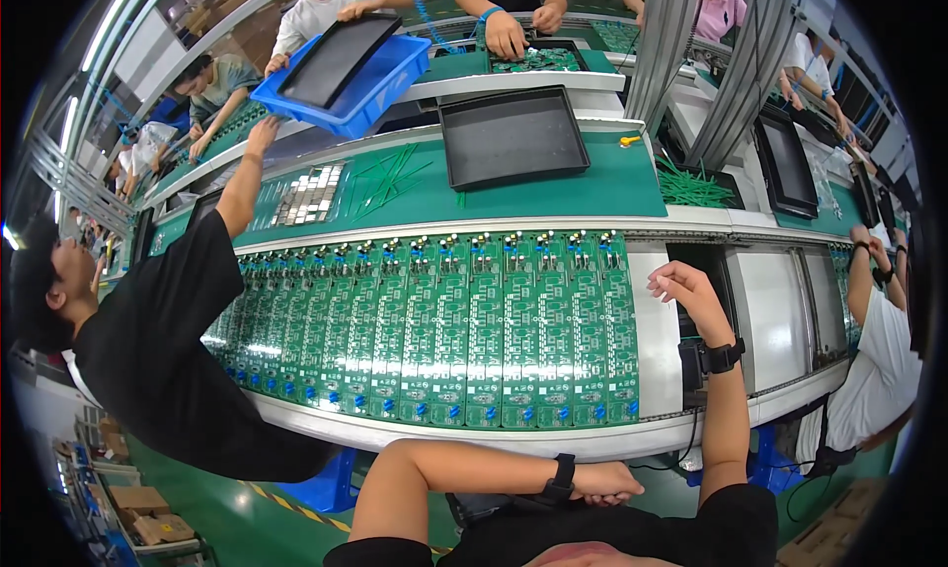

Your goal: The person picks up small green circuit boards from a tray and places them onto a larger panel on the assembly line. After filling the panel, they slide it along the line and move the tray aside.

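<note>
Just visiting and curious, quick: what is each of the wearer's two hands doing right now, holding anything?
Left hand: empty, resting low near the body, below the table edge.
Right hand: raised, fingers loosely curled, holding nothing, beside the row of green circuit boards.

Left hand (604, 484): resting low against the person's own body, below the bench edge, empty, black wristband.
Right hand (683, 288): raised over the white bench strip just right of the boards, fingers loosely curled, holding nothing, black wristband.
Boards (444, 330): long row of green circuit boards side by side on the bench.
Tray (512, 137): black, empty, on the green mat (612, 187) beyond the boards.
Co-worker (148, 340): black shirt, at left, arm stretched up to a blue bin (380, 83) carrying another black tray.
Green ties (691, 187): heaped right of the mat.
</note>
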The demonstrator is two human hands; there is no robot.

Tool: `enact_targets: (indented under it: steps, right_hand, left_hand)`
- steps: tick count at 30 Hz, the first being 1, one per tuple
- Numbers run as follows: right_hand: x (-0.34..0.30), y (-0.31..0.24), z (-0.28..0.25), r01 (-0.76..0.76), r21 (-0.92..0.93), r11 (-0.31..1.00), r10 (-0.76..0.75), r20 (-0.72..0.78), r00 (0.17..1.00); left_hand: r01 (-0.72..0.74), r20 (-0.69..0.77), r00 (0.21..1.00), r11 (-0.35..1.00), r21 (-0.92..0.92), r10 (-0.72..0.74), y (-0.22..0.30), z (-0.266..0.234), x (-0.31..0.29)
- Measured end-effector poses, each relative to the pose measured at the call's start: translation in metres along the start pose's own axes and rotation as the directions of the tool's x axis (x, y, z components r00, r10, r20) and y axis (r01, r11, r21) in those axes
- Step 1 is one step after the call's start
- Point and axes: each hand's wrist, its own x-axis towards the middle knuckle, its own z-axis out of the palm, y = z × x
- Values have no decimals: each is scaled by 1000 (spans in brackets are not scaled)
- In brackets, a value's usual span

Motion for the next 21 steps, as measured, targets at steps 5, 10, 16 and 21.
enact_targets:
  steps: [5,10,16,21]
  right_hand:
    - [-1,0,-1,-5,-8,1000,5,3,1000]
    - [-1,1,-3,1,-29,1000,-1,8,1000]
    - [-1,1,-4,6,-38,999,-6,16,1000]
    - [0,1,-2,4,-39,999,-4,25,1000]
  left_hand:
    - [-23,-4,1000,999,-40,23,-8,-2,7]
    - [-19,4,1000,999,-35,19,-8,-3,9]
    - [-24,-5,1000,999,-37,24,-5,-2,8]
    - [-14,-17,1000,999,-39,14,-6,-3,8]
